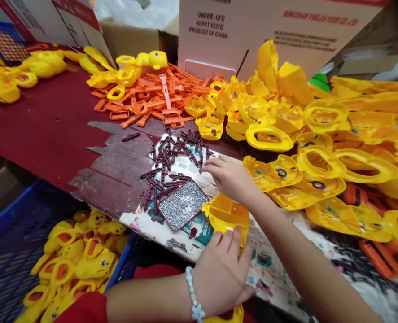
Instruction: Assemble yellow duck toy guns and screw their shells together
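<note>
My left hand (pixel 224 271), with a beaded bracelet at its wrist, is wrapped around a yellow plastic duck shell half (pixel 227 215), hollow side up, near the front of the board. The shell's lower part is hidden behind my fingers. Beyond it, my right hand (pixel 230 179) stretches out over the right edge of a pile of dark brown plastic strips (pixel 167 157). Its fingers are extended and slightly bent, with nothing visible in them. Beside the strips lies a shallow tray (pixel 163 215) filled with small silvery metal pieces.
Orange plastic handle parts (pixel 165 98) are heaped at the back. Yellow shell halves (pixel 273 116) crowd the right side, some with metal parts inside. At the lower left, a blue crate (pixel 10 251) holds assembled yellow ducks (pixel 98 260). A large carton (pixel 252 27) stands behind.
</note>
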Demonstrator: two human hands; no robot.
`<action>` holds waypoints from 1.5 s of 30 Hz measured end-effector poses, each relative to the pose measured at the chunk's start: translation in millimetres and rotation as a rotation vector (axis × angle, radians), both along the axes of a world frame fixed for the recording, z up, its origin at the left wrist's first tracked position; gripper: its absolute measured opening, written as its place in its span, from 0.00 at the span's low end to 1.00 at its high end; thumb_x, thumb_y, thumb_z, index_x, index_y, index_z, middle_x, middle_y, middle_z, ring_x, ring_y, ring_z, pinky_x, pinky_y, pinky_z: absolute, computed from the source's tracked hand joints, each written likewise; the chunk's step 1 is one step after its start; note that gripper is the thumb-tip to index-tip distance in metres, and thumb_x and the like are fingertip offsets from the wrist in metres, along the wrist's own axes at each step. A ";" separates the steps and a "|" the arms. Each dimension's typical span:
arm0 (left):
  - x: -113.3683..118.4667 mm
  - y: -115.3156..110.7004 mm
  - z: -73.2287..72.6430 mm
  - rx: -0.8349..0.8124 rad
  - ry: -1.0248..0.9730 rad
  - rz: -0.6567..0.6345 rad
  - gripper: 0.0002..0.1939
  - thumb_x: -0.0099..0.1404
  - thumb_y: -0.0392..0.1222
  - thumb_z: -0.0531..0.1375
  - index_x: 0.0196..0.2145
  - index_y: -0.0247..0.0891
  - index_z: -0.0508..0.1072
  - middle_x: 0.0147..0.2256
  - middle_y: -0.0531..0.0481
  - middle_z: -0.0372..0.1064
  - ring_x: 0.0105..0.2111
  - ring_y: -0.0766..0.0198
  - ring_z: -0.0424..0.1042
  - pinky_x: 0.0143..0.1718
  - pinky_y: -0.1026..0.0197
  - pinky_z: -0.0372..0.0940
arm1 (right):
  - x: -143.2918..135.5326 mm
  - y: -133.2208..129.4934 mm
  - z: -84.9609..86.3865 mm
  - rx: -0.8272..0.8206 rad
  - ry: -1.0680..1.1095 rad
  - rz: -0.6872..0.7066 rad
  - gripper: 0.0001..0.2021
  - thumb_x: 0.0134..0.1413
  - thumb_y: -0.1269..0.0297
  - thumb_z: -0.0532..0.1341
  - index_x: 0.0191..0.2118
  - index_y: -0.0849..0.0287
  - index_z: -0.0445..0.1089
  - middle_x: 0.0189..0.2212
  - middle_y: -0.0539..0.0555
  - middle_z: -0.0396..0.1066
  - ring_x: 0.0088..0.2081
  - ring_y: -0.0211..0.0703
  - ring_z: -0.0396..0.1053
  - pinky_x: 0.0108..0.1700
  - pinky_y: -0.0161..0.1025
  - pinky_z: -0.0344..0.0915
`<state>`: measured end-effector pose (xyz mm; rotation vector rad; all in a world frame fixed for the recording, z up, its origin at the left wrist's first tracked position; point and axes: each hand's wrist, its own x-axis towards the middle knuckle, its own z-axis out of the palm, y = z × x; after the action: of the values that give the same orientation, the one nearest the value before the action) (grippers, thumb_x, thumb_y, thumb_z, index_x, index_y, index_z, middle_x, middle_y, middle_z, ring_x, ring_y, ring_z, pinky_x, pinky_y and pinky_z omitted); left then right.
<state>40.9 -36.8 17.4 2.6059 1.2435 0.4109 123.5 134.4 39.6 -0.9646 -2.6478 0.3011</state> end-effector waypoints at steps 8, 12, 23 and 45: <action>0.4 1.0 2.1 -0.035 0.010 0.010 0.36 0.60 0.57 0.59 0.56 0.26 0.62 0.57 0.25 0.60 0.52 0.44 0.67 0.47 0.49 0.62 | -19.4 26.0 -1.1 0.037 -0.083 0.050 0.10 0.48 0.85 0.56 0.26 0.63 0.62 0.31 0.57 0.65 0.37 0.47 0.61 0.33 0.39 0.57; 1.1 0.8 2.0 -0.050 0.012 0.007 0.36 0.61 0.58 0.58 0.57 0.26 0.61 0.57 0.25 0.60 0.53 0.43 0.65 0.48 0.49 0.60 | 18.0 -16.8 23.5 0.021 0.145 -0.052 0.05 0.54 0.76 0.56 0.35 0.62 0.60 0.31 0.53 0.64 0.31 0.39 0.63 0.33 0.35 0.63; 5.6 -0.4 -0.7 -0.035 0.001 0.040 0.34 0.62 0.57 0.57 0.55 0.27 0.64 0.49 0.31 0.69 0.51 0.44 0.66 0.49 0.48 0.60 | 35.8 -75.1 4.5 0.028 0.323 -0.088 0.06 0.62 0.75 0.54 0.37 0.59 0.66 0.32 0.50 0.69 0.35 0.43 0.65 0.39 0.42 0.59; 0.6 -4.1 -2.5 0.011 0.029 0.054 0.37 0.60 0.60 0.58 0.58 0.28 0.59 0.58 0.27 0.60 0.53 0.44 0.66 0.50 0.48 0.59 | -13.0 35.8 6.4 -0.205 0.091 0.195 0.10 0.53 0.80 0.59 0.39 0.61 0.68 0.41 0.53 0.67 0.44 0.42 0.63 0.49 0.39 0.59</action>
<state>41.5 -40.8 14.9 2.6010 1.3272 0.3917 110.5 170.3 46.0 -0.7296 -2.6686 0.6557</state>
